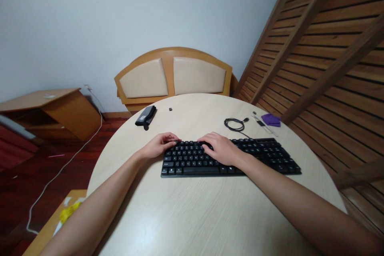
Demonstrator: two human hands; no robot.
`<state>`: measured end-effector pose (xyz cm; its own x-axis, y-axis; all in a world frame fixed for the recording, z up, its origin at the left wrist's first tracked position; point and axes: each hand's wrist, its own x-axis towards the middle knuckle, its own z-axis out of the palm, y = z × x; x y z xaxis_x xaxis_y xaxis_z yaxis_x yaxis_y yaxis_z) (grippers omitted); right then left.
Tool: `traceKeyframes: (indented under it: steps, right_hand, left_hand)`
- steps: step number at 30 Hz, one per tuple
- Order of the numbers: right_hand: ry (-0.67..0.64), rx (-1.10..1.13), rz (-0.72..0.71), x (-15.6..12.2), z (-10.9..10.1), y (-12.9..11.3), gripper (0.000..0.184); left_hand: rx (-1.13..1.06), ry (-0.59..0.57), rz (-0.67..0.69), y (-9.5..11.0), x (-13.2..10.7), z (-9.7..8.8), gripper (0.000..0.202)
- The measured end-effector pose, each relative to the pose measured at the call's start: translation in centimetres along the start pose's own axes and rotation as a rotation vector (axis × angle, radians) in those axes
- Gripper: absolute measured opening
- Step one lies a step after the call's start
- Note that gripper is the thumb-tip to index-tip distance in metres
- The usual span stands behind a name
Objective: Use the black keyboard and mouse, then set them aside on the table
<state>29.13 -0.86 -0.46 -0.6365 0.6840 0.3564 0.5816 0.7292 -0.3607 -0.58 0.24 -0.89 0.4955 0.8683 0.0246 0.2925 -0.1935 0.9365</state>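
A black full-size keyboard (198, 170) lies flat on the round pale wooden table (180, 212), its front edge towards me. My left hand (157, 145) is at the far left corner, thumb over the top row and fingers bent around the back edge, closed on the keyboard. Across the middle of the keys rests my right hand (221, 149), fingers stretched out to the back edge and thumb apart on the keys. My right palm and forearm hide part of the keyboard. Its coiled black cable (235, 125) lies behind it.
A dark folded pouch (146, 117) and a small black piece (170, 109) lie at the table's far left. Far right are a purple cloth (271, 120) and a thin clear item (264, 125). A headboard (172, 72) stands behind; a slatted wooden panel (324, 60) leans at the right.
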Motion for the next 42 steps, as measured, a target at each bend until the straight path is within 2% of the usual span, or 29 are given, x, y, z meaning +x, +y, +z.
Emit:
traceKeyframes:
  steps: [9,16,24,32,35,42]
  right_hand:
    - [0.010,0.004,-0.001,0.0,0.2,0.2,0.027]
    - [0.013,0.000,0.000,0.0,0.1,0.1,0.027]
    - [0.010,-0.006,0.000,0.0,0.1,0.1,0.027]
    - [0.010,-0.002,-0.002,0.0,0.1,0.1,0.027]
    - [0.009,-0.002,-0.004,0.0,0.1,0.1,0.027]
    - [0.010,0.002,0.003,0.0,0.1,0.0,0.027]
  left_hand:
    - [0.036,0.028,-0.016,-0.4,0.1,-0.2,0.024]
    - [0.162,0.037,-0.022,0.7,-0.1,-0.1,0.024]
    - [0.371,0.037,0.049,1.8,-0.5,0.0,0.026]
    - [0.673,-0.006,0.196,2.1,-0.4,-0.3,0.029]
    - [0.718,0.000,0.221,2.2,-0.4,-0.2,0.030]
    - [0.667,-0.014,0.083,2.1,0.1,-0.6,0.029]
